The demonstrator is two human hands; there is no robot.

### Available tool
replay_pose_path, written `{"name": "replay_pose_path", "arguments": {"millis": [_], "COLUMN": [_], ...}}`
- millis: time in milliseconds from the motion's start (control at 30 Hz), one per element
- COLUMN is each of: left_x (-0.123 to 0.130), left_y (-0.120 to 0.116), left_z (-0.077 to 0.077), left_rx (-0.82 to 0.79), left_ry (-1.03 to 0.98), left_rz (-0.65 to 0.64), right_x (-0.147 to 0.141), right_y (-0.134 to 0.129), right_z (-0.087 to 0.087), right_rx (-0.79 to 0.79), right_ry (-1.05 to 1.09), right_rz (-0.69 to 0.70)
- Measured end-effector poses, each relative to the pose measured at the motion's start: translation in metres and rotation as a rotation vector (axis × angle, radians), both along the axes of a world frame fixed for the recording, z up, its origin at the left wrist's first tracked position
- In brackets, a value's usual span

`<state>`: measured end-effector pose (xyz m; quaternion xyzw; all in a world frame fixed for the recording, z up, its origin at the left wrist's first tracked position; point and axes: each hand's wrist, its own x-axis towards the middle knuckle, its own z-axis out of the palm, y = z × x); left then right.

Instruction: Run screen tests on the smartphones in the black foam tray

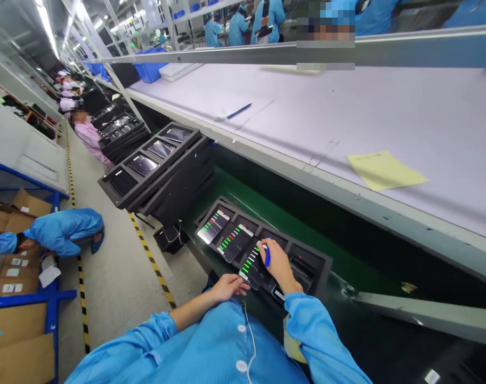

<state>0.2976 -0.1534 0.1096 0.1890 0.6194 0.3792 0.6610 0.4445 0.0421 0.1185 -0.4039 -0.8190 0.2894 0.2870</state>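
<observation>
My right hand (278, 262) is closed around a blue pen (267, 256), held above the upper part of a lit phone (249, 266) with green and white lines on its screen. Fingers stretched out, my left hand (229, 288) rests at that phone's lower edge. The phone sits in a black foam tray (323, 266) on the green surface. Two more lit phones, one at the far left (213, 226) and one beside it (234, 242), show green, red and white lines. Part of the tray's right side is hidden by my right hand and forearm.
Stacked black trays with dark-screened devices (143, 164) stand beyond the tray. A white bench (291, 117) runs above, holding a pen (240, 111) and a yellow paper (387, 169). A person in blue (67, 229) crouches by cardboard boxes (19, 330) at left. A metal bar (427, 314) lies right.
</observation>
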Motion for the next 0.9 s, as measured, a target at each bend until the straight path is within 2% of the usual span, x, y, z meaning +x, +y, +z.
{"name": "replay_pose_path", "arguments": {"millis": [167,467,567,633,700,767,833,900], "left_x": [-0.005,-0.007,-0.018,-0.029,-0.038,-0.043,-0.043,-0.039], "left_y": [0.002,0.012,0.014,0.016,0.018,0.023,0.03,0.037], "left_z": [0.001,0.007,0.024,0.044,0.065,0.083,0.094,0.097], "left_rx": [0.01,0.023,0.03,0.079,0.192,0.355,0.521,0.631], "left_ry": [-0.129,-0.122,0.039,0.311,0.664,0.94,1.071,1.108], "left_rz": [0.004,-0.031,-0.186,-0.367,-0.509,-0.57,-0.604,-0.637], "right_x": [-0.004,-0.006,-0.005,0.004,0.023,0.048,0.075,0.095], "right_y": [-0.005,-0.006,0.001,0.004,0.002,-0.008,-0.024,-0.04], "right_z": [0.003,0.008,0.018,0.027,0.033,0.031,0.021,0.007], "right_rx": [0.007,-0.027,-0.048,-0.026,0.02,0.051,0.048,-0.001], "right_ry": [-0.056,-0.065,0.01,0.094,0.181,0.268,0.335,0.352], "right_rz": [-0.05,-0.115,-0.134,-0.168,-0.279,-0.509,-0.785,-0.967]}}
